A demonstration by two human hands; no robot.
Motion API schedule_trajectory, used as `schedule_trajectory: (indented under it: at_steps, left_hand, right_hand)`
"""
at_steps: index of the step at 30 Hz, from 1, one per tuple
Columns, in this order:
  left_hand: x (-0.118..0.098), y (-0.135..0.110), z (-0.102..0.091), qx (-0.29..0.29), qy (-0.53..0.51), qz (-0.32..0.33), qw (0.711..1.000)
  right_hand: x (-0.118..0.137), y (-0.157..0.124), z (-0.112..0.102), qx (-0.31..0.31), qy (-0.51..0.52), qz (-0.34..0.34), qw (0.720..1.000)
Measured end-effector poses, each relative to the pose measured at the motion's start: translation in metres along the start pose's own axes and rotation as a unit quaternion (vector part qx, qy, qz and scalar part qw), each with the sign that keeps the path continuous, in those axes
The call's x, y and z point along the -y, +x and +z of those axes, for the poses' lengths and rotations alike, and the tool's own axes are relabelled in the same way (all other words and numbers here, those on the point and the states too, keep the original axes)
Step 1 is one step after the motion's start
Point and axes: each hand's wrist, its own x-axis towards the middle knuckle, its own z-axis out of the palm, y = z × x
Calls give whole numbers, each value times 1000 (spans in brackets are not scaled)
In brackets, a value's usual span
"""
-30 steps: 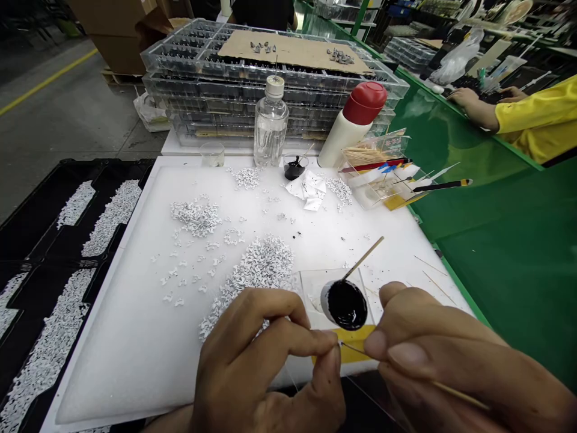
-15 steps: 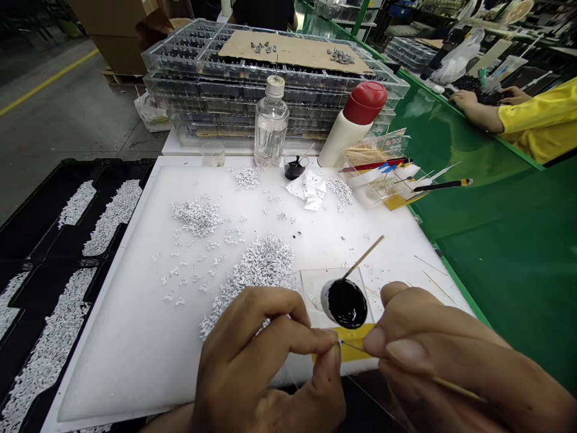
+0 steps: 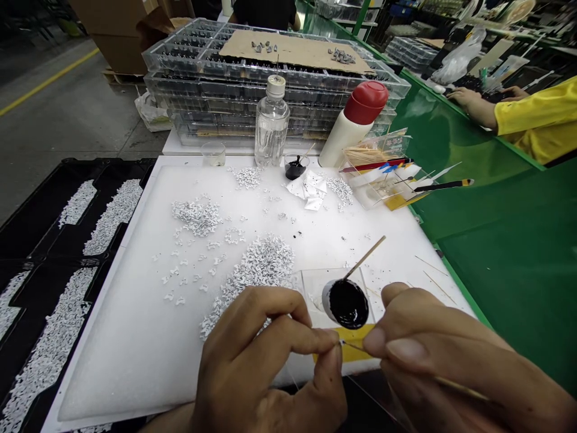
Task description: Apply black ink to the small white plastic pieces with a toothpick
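Observation:
My left hand (image 3: 274, 355) pinches a tiny white part (image 3: 341, 342) between thumb and forefinger, most of it hidden by the fingertips. My right hand (image 3: 442, 355) is closed round a thin wooden stick (image 3: 462, 388), its tip at the small part. Just beyond the fingertips, a small cup of black paint (image 3: 348, 304) is tilted towards me on a clear plate, with another stick (image 3: 367, 255) leaning in it. Yellow tape (image 3: 360, 352) lies beneath the meeting point of the hands. A heap of small white parts (image 3: 264, 261) is behind my left hand.
Smaller heaps of parts (image 3: 197, 216) dot the white board (image 3: 121, 337). Along its back stand a clear bottle (image 3: 271, 129), a red-capped flask (image 3: 356, 123) and a box of toothpicks (image 3: 374, 156). Stacked clear trays (image 3: 198, 90) rise behind. Black trays (image 3: 45, 240) are left; a yellow-sleeved person (image 3: 536, 117) works right.
My hands hold almost the same pose, the stick's tip still at the small part. The view has shifted very slightly. At the right, the other person's arm has moved a little left.

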Motion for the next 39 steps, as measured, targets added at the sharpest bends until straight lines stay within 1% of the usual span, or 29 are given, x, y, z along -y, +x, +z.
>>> schedule_trajectory:
  at_steps: [5,11,16,22,28,33,37,39]
  left_hand:
    - [1,-1,-2,-2,9,8,1000]
    - [4,0,1,9,3,8,1000]
    - [7,-4,-1,10,3,12,1000]
    - [6,-6,-2,16,-7,4,1000]
    - [7,-5,-1,16,-11,16,1000]
    - [8,-5,-2,19,-12,9,1000]
    - [9,-5,-3,23,-10,13,1000]
    - [9,-5,-4,23,-11,11,1000]
  right_hand:
    - [-3,3,1,0,-3,4,1000]
    - [-4,4,0,-8,-11,11,1000]
    - [-5,4,-4,-13,-41,-4,999]
    - [0,5,-3,-8,-9,4,1000]
    - [1,5,-2,-2,-2,0,1000]
    - [0,4,-2,4,5,-6,1000]
    - [-2,3,-6,6,12,-11,1000]
    - [-4,4,-10,17,13,-15,1000]
